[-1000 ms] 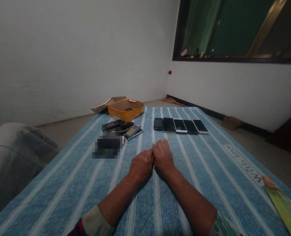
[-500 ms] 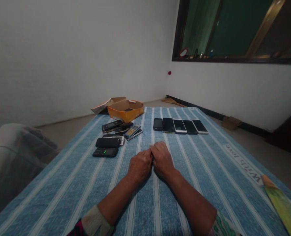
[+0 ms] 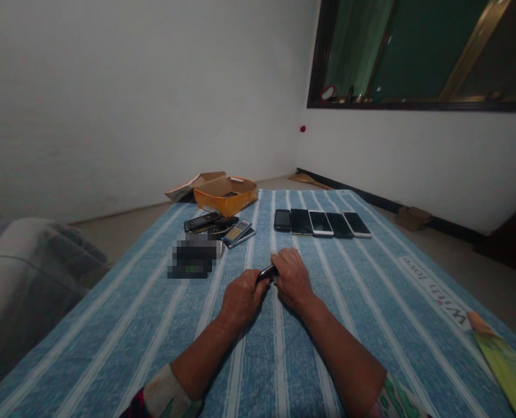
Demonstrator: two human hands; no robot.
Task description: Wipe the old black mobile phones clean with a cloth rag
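Between my two hands is a dark mobile phone (image 3: pixel 266 272), seen nearly edge-on with a shiny rim; most of it is hidden by fingers. My left hand (image 3: pixel 243 299) is closed round its left end, and my right hand (image 3: pixel 291 280) grips the right end. Ahead and to the right, several phones lie side by side in a row, among them a small black phone (image 3: pixel 282 220) and a white-framed phone (image 3: pixel 321 223). On the left is a loose pile with a keypad phone (image 3: pixel 237 232) and a dark phone (image 3: pixel 201 222). Pixel blocks blur the nearest phones there.
An opened orange cardboard box (image 3: pixel 225 204) stands at the far left end of the blue striped cloth (image 3: pixel 153 325). A yellow-green object (image 3: pixel 499 366) lies at the right edge. Grey fabric (image 3: pixel 26 290) bulges at the left; a wall (image 3: pixel 131 104) rises behind.
My hands have drawn slightly apart, and the phone between them now shows. The view has shifted a little; the phones on the cloth appear to lie as before.
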